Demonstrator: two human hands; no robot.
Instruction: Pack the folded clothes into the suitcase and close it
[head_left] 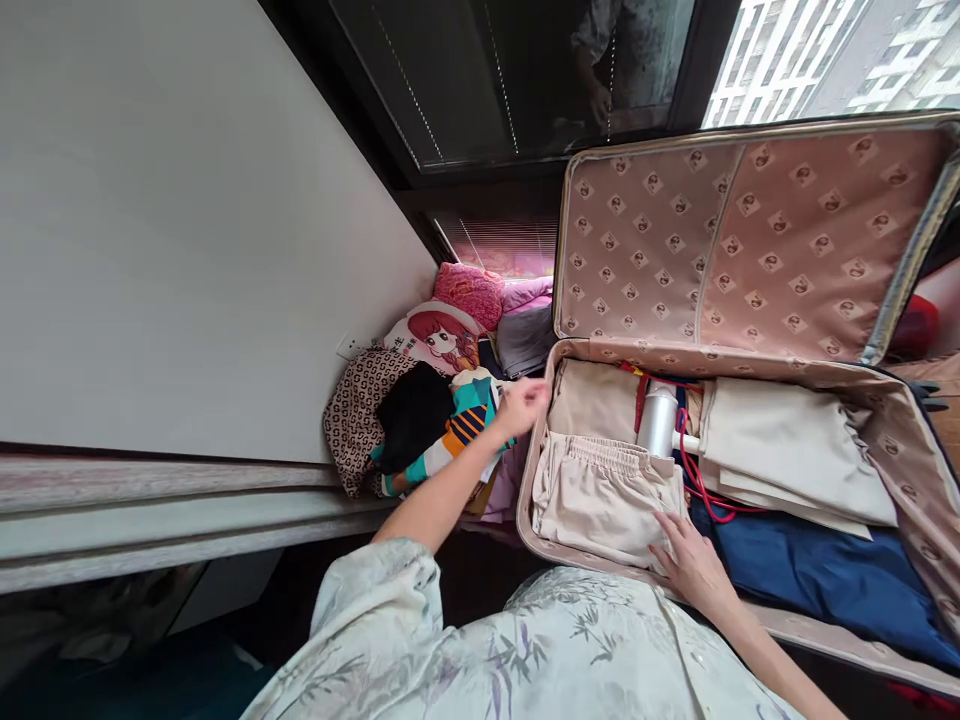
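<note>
An open suitcase [538,470] with a pink patterned lining lies in front of me. My right hand [691,562] rests with its fingers outstretched on folded beige elastic-waist trousers [607,495] at the suitcase's near left. Over the left rim hovers my left hand [523,405], its fingers curled and blurred, so I cannot make out their grip. Behind the trousers sits another folded beige garment [596,397]. A silver-and-white appliance [661,418] with a red cord [701,492] lies in the middle. Folded cream cloth [787,440] and dark blue fabric [817,575] fill the right side.
Left of the suitcase are a striped multicoloured garment [469,425], black cloth [416,415], a brown patterned cushion [360,410], a cushion with a cartoon girl [442,335] and a pink pillow [471,292]. The lid [645,240] stands raised against the window. A white wall [187,230] rises at left.
</note>
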